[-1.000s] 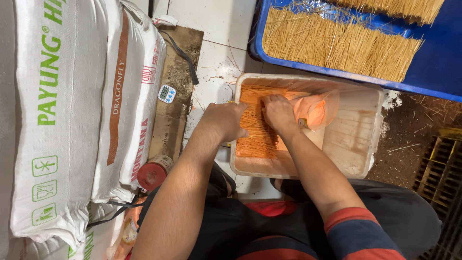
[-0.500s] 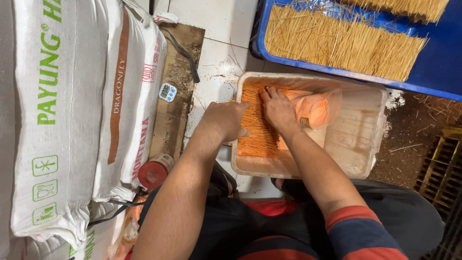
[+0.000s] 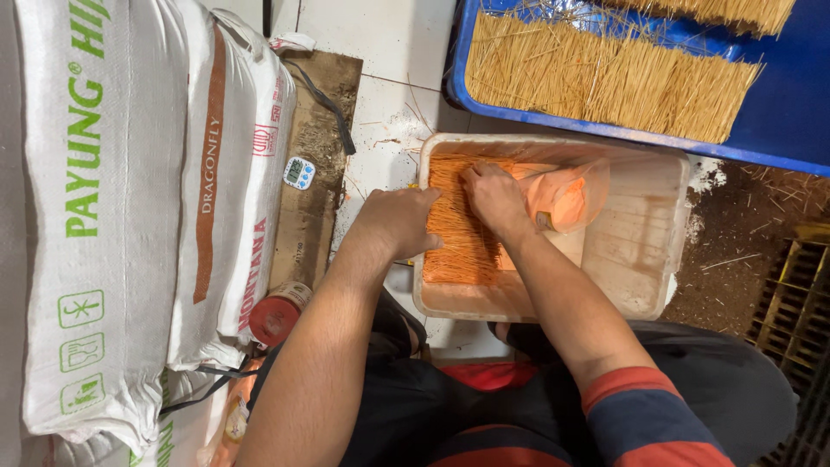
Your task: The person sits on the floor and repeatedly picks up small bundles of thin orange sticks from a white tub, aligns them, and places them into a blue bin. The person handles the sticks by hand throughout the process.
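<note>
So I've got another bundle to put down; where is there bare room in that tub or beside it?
The tub's right half, right of the orange bag, is bare. So is the white tile between the sacks and blue tray. The left half is crowded: orange sticks under both hands, left hand and right hand.

Right hand (image 3: 494, 197) farther up sticks (image 3: 462, 233)

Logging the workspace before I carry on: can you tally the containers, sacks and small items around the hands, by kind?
White woven sacks: 2
Trays: 2, the pale tray under both hands and the blue tray
Clear bag of orange powder: 1
Small digital timer: 1
Red-capped can: 1
Total: 7
</note>
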